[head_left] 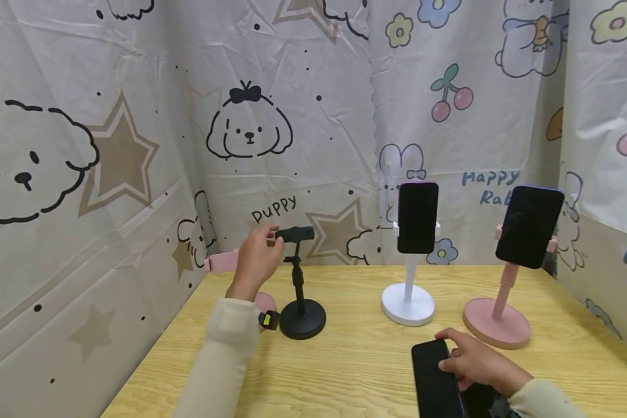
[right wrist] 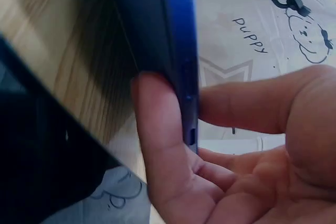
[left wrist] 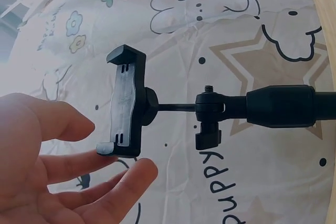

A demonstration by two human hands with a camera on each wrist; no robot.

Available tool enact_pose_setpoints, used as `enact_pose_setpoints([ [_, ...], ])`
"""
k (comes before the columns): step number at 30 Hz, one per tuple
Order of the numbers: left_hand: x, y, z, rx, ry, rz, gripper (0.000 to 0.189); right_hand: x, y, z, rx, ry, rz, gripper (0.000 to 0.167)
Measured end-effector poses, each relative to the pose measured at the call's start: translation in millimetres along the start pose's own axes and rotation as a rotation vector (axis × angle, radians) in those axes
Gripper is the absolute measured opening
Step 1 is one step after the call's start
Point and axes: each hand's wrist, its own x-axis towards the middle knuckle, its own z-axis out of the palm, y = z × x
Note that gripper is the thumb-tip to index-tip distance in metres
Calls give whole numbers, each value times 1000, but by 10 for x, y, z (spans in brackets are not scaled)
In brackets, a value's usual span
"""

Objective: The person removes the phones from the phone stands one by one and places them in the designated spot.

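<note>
My left hand (head_left: 258, 255) is at the left end of the clamp (head_left: 302, 233) on a black phone stand (head_left: 299, 284). In the left wrist view the clamp (left wrist: 126, 103) has nothing in it; the thumb is apart from it and the loosely bent fingers (left wrist: 131, 187) overlap its lower lip. My right hand (head_left: 480, 363) grips one end of a smartphone (head_left: 435, 377) with a dark screen, low over the front of the table. Seen from the right wrist, thumb and fingers pinch the phone's blue edge (right wrist: 182, 56).
A white stand (head_left: 409, 307) and a pink stand (head_left: 496, 325) at the right each hold an upright dark phone. Another pink stand (head_left: 222, 261) is partly hidden behind my left hand. A printed curtain (head_left: 292, 145) hangs around the wooden table (head_left: 345, 360).
</note>
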Motion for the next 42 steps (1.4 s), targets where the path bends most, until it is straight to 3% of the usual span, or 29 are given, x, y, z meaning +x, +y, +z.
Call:
enact_pose_setpoints([
  [5, -50, -28, -4, -22, 28, -16, 37, 27, -2, 46, -171, 36, 59, 60],
  [11, -93, -22, -8, -52, 40, -29, 38, 66, -49, 123, -408, 25, 92, 109],
  [14, -112, -17, -7, -71, 53, -46, 38, 66, -80, 156, -485, 19, 103, 120],
  [25, -180, -57, -22, -155, 118, -48, 37, 113, -179, 111, -594, -68, 118, 110],
  [31, -199, -60, -27, -194, 136, -72, 33, 158, -199, 76, -600, -107, 117, 111],
  [42, -230, -76, -14, -199, 168, -63, 30, 165, -226, 58, -628, -106, 105, 113],
])
